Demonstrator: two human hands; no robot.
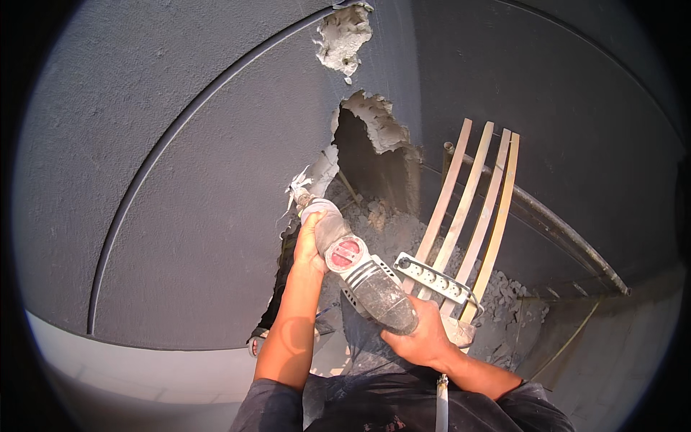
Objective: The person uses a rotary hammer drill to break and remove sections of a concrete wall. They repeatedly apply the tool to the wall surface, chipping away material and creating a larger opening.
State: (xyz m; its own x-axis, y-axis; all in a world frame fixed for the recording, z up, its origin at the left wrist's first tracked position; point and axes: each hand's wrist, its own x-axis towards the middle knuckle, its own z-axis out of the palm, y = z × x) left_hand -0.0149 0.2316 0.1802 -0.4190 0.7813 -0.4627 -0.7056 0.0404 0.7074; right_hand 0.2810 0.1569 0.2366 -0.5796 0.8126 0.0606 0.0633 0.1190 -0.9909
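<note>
A dusty rotary hammer (360, 277) with a red round dial slants up and to the left across the middle of the view. My left hand (309, 241) is wrapped round its front, just behind the chuck. At its rear end my right hand (425, 337) is closed round the grip, whose handle is partly hidden. The tool's tip meets the broken edge of a dark grey wall (209, 187), where pale crumbled plaster (299, 181) hangs. Right of the tip gapes a jagged hole (360, 144) in the wall.
Several wooden slats (468, 187) stand at the right, with a white power strip (435, 277) across them. Behind them runs a metal pipe (568, 234). Broken rubble (511, 302) lies below. A second chipped patch (344, 39) shows higher up.
</note>
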